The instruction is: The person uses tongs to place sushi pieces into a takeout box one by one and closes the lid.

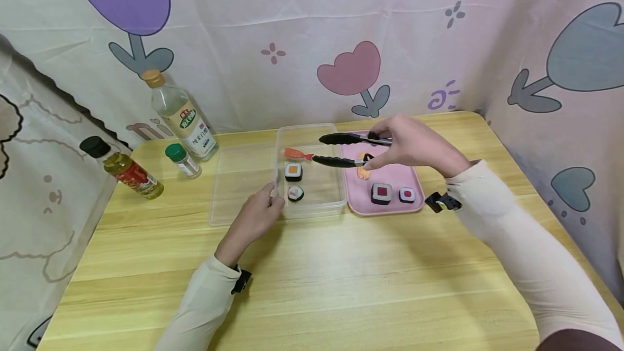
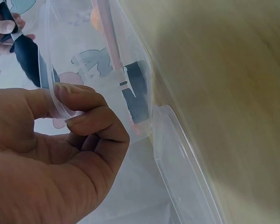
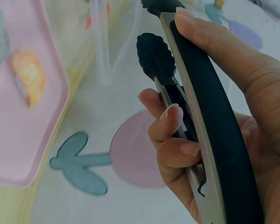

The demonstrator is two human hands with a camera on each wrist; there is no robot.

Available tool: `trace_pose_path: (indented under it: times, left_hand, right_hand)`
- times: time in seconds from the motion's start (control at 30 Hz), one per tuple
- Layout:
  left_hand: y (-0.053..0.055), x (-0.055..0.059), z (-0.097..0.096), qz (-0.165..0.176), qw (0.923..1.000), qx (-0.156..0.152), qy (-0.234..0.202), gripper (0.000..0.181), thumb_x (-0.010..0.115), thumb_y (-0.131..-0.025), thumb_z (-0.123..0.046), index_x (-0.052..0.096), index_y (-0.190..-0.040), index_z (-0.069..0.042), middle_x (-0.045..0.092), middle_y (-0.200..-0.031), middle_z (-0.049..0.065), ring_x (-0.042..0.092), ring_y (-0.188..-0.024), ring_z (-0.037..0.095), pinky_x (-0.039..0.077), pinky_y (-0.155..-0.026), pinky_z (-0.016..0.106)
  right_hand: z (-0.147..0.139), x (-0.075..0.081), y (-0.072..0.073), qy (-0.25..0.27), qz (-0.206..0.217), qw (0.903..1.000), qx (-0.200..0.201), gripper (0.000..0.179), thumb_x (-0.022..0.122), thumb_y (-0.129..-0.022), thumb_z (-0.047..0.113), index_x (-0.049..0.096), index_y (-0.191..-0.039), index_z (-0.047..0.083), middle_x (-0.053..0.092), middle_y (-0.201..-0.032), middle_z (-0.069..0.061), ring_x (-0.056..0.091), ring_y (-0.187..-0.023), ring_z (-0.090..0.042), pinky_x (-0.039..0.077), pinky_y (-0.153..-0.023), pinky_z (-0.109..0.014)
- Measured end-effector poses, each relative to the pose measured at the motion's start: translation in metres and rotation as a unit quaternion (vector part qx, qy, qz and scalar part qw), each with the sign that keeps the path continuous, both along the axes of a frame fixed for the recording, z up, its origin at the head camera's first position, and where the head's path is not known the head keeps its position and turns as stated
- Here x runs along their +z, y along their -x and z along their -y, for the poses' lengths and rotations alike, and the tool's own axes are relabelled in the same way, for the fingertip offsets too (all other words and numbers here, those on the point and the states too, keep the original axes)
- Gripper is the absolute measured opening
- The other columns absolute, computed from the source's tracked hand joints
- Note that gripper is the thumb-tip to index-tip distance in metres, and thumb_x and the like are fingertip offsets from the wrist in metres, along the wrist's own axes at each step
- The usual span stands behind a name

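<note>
My left hand (image 1: 257,211) pinches the near-left rim of a clear plastic box (image 1: 314,211); in the left wrist view, thumb and curled fingers meet over that rim. My right hand (image 1: 414,148) grips black-tipped metal tongs (image 3: 219,121) above the box, and their two arms are spread apart. Inside the box are a sushi piece with an orange centre (image 1: 293,171), a round sushi roll (image 1: 295,194) and a red shrimp-like piece (image 1: 295,153). One tong tip overlaps the end of the shrimp-like piece in the head view; whether they touch, I cannot tell.
Right of the box, a pink tray (image 1: 361,207) bears a large square sushi roll (image 1: 381,193), a smaller one (image 1: 407,195) and an orange piece (image 3: 29,77). A clear lid (image 1: 239,183) lies left. Farther left stand a tall bottle (image 1: 187,118), a green-capped jar (image 1: 183,161) and an oil bottle (image 1: 129,172).
</note>
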State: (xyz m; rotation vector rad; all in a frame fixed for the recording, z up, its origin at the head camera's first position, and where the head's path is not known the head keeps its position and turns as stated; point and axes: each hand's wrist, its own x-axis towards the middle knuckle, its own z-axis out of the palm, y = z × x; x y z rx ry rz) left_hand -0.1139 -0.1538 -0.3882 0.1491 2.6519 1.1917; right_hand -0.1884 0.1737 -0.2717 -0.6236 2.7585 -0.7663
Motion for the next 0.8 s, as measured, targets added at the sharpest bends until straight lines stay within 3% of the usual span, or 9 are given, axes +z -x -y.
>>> trace_pose_path:
  times: [0.07,0.2,0.3,0.6,0.8]
  left_hand:
    - [0.000,0.000,0.000,0.000,1.0000,-0.001,0.000,0.054,0.041,-0.102,-0.015,0.036,-0.152,0.004,0.039,-0.062,-0.002,0.032,-0.049,0.012,0.027,-0.044,0.026]
    - [-0.001,0.001,0.000,0.000,1.0000,-0.001,0.002,0.053,0.041,-0.102,-0.014,0.036,-0.152,0.003,0.039,-0.062,-0.001,0.033,-0.049,0.012,0.028,-0.044,0.026]
    - [-0.001,0.001,0.001,-0.001,1.0000,-0.001,0.005,0.052,0.041,-0.102,-0.015,0.037,-0.151,0.003,0.039,-0.062,-0.001,0.033,-0.049,0.012,0.027,-0.044,0.026]
    - [-0.001,0.000,0.001,-0.006,1.0000,-0.004,0.005,0.054,0.040,-0.102,-0.016,0.037,-0.152,0.003,0.039,-0.061,-0.002,0.031,-0.048,0.012,0.027,-0.044,0.026]
    - [0.000,-0.001,0.001,-0.009,0.9999,-0.008,0.004,0.053,0.040,-0.102,-0.016,0.037,-0.151,0.004,0.038,-0.061,-0.002,0.031,-0.049,0.012,0.027,-0.045,0.026]
  right_hand:
    - [-0.009,-0.001,-0.002,0.005,-0.001,0.9999,-0.014,0.070,0.093,-0.070,0.033,0.068,-0.126,-0.002,0.070,-0.119,-0.017,0.064,-0.114,-0.032,0.048,-0.098,-0.053]
    - [-0.026,-0.008,-0.003,0.011,-0.009,0.9993,-0.035,0.060,0.093,-0.070,0.033,0.072,-0.115,0.000,0.071,-0.101,-0.013,0.063,-0.088,-0.025,0.051,-0.082,-0.044]
    - [-0.036,-0.015,-0.003,0.010,-0.014,0.9989,-0.044,0.051,0.093,-0.070,0.034,0.074,-0.105,0.002,0.067,-0.088,-0.008,0.053,-0.075,-0.022,0.044,-0.070,-0.039]
    - [-0.057,-0.036,-0.002,0.001,-0.006,0.9973,-0.073,0.060,0.093,-0.070,0.034,0.073,-0.112,-0.003,0.072,-0.106,-0.017,0.061,-0.089,-0.026,0.049,-0.084,-0.046]
    - [-0.064,-0.053,-0.001,-0.001,0.015,0.9956,-0.092,0.057,0.093,-0.071,0.033,0.071,-0.107,-0.004,0.067,-0.090,-0.011,0.053,-0.074,-0.023,0.043,-0.067,-0.037]
